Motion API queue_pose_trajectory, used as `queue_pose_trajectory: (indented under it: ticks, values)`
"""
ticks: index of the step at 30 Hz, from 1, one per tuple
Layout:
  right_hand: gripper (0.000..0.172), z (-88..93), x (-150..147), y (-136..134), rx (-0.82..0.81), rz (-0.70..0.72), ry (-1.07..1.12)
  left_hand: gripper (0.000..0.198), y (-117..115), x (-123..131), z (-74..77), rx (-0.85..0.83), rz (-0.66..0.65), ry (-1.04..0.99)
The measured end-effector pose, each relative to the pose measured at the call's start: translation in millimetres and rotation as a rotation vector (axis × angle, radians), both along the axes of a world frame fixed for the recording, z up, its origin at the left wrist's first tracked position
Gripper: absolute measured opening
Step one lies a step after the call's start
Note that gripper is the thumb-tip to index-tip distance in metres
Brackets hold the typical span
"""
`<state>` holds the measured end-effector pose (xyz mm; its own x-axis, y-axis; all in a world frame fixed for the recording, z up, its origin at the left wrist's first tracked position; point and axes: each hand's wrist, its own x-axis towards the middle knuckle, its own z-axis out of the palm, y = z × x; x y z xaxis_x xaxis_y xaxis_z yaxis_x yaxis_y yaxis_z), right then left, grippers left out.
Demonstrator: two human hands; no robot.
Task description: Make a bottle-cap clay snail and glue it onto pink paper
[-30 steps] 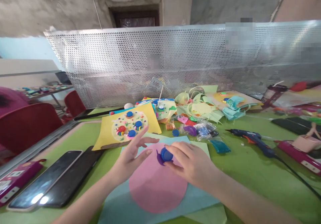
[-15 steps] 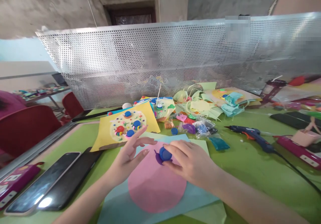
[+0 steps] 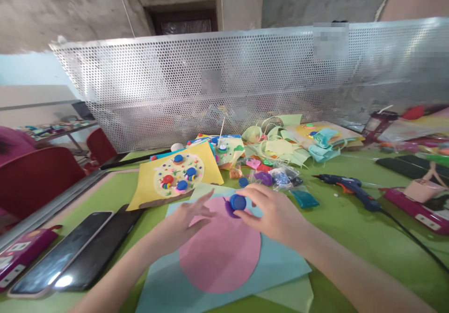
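Observation:
Between the thumb and fingers of my right hand (image 3: 271, 210) is a blue bottle cap (image 3: 238, 202) with a purple clay piece (image 3: 229, 208) along its left side. They are over the upper part of a pink paper circle (image 3: 220, 257), which lies on light blue paper (image 3: 280, 271). My left hand (image 3: 189, 219) hovers at the circle's left edge, fingers spread and holding nothing. Behind the hands, a second blue cap (image 3: 243, 182) lies near small bags of coloured clay (image 3: 263, 178).
Yellow decorated paper (image 3: 145, 186) lies at the back left, and phones (image 3: 66, 252) are at the left. To the right are a glue gun (image 3: 351, 189) with a cord and a purple power strip (image 3: 417, 210). A perforated metal screen (image 3: 168, 83) stands behind.
My right hand has moved the blue cap and purple piece slightly right and up. My left hand has lowered a little, its fingers still spread.

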<state>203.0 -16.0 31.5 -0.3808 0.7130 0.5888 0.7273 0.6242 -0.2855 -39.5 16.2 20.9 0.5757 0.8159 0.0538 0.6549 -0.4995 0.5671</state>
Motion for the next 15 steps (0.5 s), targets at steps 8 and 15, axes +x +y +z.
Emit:
queue_pose_trajectory:
  ticks: [8,15]
  values:
    - [0.025,14.5,57.0,38.0,-0.660,-0.066,0.158,0.047,-5.7,0.9,-1.1,0.204,-0.044,0.208]
    - [0.022,10.2,89.0,59.1,-0.938,0.053,0.256,0.038,-28.1,50.6,-6.1,0.210,-0.305,0.132]
